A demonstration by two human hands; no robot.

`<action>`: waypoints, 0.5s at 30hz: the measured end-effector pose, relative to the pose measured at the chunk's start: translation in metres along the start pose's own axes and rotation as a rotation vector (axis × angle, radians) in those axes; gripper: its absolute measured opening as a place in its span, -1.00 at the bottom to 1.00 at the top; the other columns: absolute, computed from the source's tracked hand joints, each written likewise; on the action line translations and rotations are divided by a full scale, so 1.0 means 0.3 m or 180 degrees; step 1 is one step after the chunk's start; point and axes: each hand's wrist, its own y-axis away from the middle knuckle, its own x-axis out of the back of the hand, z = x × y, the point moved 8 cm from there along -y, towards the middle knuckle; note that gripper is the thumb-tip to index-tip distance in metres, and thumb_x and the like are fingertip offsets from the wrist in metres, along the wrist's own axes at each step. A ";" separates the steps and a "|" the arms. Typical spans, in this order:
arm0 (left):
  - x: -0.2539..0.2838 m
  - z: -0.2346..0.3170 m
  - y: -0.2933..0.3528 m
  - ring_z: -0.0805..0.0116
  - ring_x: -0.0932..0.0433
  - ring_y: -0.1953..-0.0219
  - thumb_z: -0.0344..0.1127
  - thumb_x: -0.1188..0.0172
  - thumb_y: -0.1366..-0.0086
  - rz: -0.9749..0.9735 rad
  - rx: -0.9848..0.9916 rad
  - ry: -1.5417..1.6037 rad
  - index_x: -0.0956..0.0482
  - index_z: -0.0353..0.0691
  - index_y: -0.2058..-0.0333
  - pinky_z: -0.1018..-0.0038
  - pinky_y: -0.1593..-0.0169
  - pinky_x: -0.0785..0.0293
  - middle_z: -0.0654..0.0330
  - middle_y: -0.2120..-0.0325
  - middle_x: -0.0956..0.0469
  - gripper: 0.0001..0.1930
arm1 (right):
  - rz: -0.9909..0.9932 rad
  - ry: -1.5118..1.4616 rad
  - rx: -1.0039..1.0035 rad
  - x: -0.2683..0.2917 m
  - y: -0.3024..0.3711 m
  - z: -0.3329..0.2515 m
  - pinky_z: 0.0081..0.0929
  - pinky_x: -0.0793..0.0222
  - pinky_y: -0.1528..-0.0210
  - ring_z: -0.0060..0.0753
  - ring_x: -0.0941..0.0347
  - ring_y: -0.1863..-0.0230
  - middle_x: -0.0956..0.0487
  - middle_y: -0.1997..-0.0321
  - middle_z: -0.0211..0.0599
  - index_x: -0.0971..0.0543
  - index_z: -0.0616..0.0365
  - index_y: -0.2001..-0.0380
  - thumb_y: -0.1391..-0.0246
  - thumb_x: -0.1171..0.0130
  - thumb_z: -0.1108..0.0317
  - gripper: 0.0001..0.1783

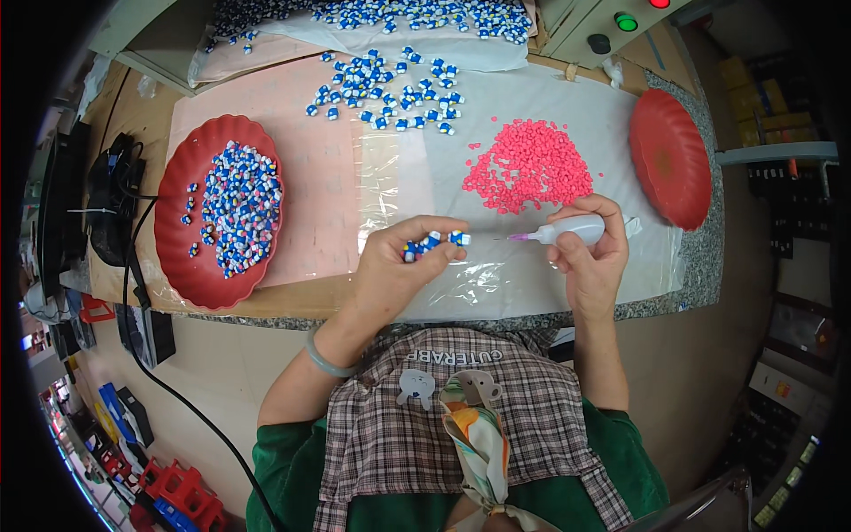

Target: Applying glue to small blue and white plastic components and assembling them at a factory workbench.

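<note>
On my feed the widest thing is the bench (705, 279), its near edge bordered in speckled grey stone, spread with a smooth pinkish sheet (310, 186) on the left and a glossy, wrinkled whitish plastic sheet (532, 279) on the right. I see two red dishes with fluted walls: the left dish (175, 253) carries a dense heap of small, rounded pieces in blue, white and some pink, while the right dish (671, 160) shows a worn, brownish patch on its floor. Between them, toward the far side, loose blue-and-white pieces (386, 89) lie scattered, and nearer sits a low mound of tiny bright-pink pellets (532, 160). I find the left hand (408, 253) pinching one glossy blue-and-white piece (459, 238) between thumb and forefinger, with a few more nested in its curled fingers. The right hand (589, 248) wraps thumb and fingers around a smooth, translucent squeeze bottle (576, 230), over the whitish sheet just below the mound. The bottle's long axis runs nearly left to right, dipping slightly toward the wearer at its tip; its slim purple nozzle (525, 237) points left at the pinched piece, near but apart from it.
</note>
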 end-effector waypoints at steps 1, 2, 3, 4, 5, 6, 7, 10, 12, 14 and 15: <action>-0.008 -0.005 0.009 0.55 -0.60 0.23 -0.53 -0.19 -0.24 -0.0059 0.0070 0.0000 -0.61 -0.32 0.12 0.70 0.27 -0.42 0.25 0.33 -0.57 -0.78 | 0.0061 0.0158 0.0108 -0.004 0.004 -0.013 -0.77 -0.20 0.59 -0.58 -0.44 0.52 -0.57 0.25 -0.18 -0.42 0.23 0.06 -0.11 -0.26 0.30 -0.61; -0.010 -0.008 0.015 0.55 -0.60 0.23 -0.53 -0.19 -0.24 -0.0050 0.0073 0.0002 -0.61 -0.32 0.12 0.70 0.27 -0.42 0.25 0.33 -0.57 -0.78 | 0.0120 0.0317 0.0218 -0.010 0.008 -0.030 -0.77 -0.22 0.58 -0.58 -0.44 0.53 -0.59 0.28 -0.17 -0.42 0.24 0.05 -0.13 -0.25 0.27 -0.60; -0.014 -0.004 0.020 0.56 -0.59 0.25 -0.52 -0.20 -0.24 -0.0054 -0.0032 -0.0214 -0.61 -0.32 0.13 0.70 0.26 -0.43 0.27 0.34 -0.57 -0.78 | 0.0111 0.0316 0.0213 -0.020 0.012 -0.041 -0.77 -0.22 0.58 -0.58 -0.44 0.53 -0.59 0.28 -0.17 -0.42 0.24 0.05 -0.13 -0.25 0.27 -0.60; -0.019 0.002 0.023 0.57 -0.58 0.27 -0.51 -0.21 -0.24 -0.0058 -0.0136 -0.0430 -0.61 -0.31 0.14 0.69 0.25 -0.43 0.28 0.36 -0.57 -0.79 | 0.0084 0.0490 0.0340 -0.033 0.018 -0.064 -0.75 -0.23 0.58 -0.59 -0.44 0.52 -0.58 0.28 -0.16 -0.41 0.26 0.01 -0.15 -0.23 0.25 -0.57; -0.026 0.019 0.024 0.58 -0.57 0.29 -0.50 -0.22 -0.23 -0.0080 -0.0293 -0.0629 -0.61 -0.31 0.15 0.67 0.23 -0.44 0.30 0.38 -0.59 -0.80 | 0.0065 0.0671 0.0469 -0.043 0.026 -0.085 -0.74 -0.24 0.58 -0.59 -0.44 0.52 -0.58 0.28 -0.15 -0.40 0.28 -0.03 -0.17 -0.21 0.23 -0.54; -0.028 0.017 0.025 0.58 -0.57 0.29 -0.50 -0.22 -0.23 -0.0080 -0.0289 -0.0623 -0.61 -0.31 0.15 0.67 0.23 -0.44 0.30 0.38 -0.59 -0.80 | 0.0064 0.0676 0.0464 -0.047 0.031 -0.091 -0.74 -0.24 0.58 -0.59 -0.44 0.52 -0.58 0.28 -0.15 -0.40 0.28 -0.03 -0.17 -0.21 0.23 -0.54; -0.030 0.030 0.027 0.59 -0.56 0.31 -0.50 -0.23 -0.22 -0.0050 -0.0457 -0.0775 -0.61 -0.32 0.17 0.65 0.23 -0.45 0.28 0.38 -0.60 -0.81 | -0.0017 0.0879 0.0633 -0.060 0.040 -0.108 -0.72 -0.26 0.56 -0.59 -0.44 0.52 -0.58 0.29 -0.15 -0.39 0.30 -0.07 -0.18 -0.19 0.22 -0.51; -0.035 0.049 0.036 0.57 -0.56 0.33 -0.50 -0.25 -0.18 0.0048 -0.0736 -0.1056 -0.61 -0.32 0.21 0.62 0.23 -0.46 0.24 0.38 -0.63 -0.82 | -0.0168 0.1410 0.1005 -0.085 0.058 -0.144 -0.69 -0.31 0.52 -0.58 -0.44 0.52 -0.58 0.30 -0.14 -0.37 0.33 -0.11 -0.21 -0.16 0.19 -0.48; -0.035 0.060 0.038 0.56 -0.57 0.34 -0.50 -0.26 -0.16 0.0121 -0.0850 -0.1186 -0.62 -0.32 0.23 0.61 0.24 -0.47 0.20 0.37 -0.65 -0.83 | -0.0243 0.1736 0.1212 -0.102 0.067 -0.159 -0.67 -0.34 0.49 -0.56 -0.44 0.52 -0.59 0.31 -0.13 -0.38 0.33 -0.11 -0.22 -0.15 0.18 -0.47; -0.036 0.075 0.039 0.50 -0.58 0.35 -0.52 -0.28 -0.12 0.0154 -0.0977 -0.1270 -0.63 -0.31 0.25 0.58 0.24 -0.48 0.17 0.37 -0.65 -0.82 | -0.0337 0.1971 0.1432 -0.121 0.077 -0.174 -0.64 -0.39 0.44 -0.53 -0.47 0.50 -0.59 0.32 -0.11 -0.38 0.35 -0.11 -0.22 -0.13 0.20 -0.48; -0.036 0.074 0.038 0.50 -0.58 0.35 -0.52 -0.28 -0.12 0.0157 -0.0974 -0.1267 -0.63 -0.31 0.25 0.58 0.24 -0.48 0.17 0.37 -0.65 -0.82 | -0.0341 0.1972 0.1428 -0.120 0.077 -0.170 -0.64 -0.39 0.44 -0.53 -0.47 0.50 -0.59 0.32 -0.11 -0.38 0.35 -0.11 -0.22 -0.13 0.20 -0.48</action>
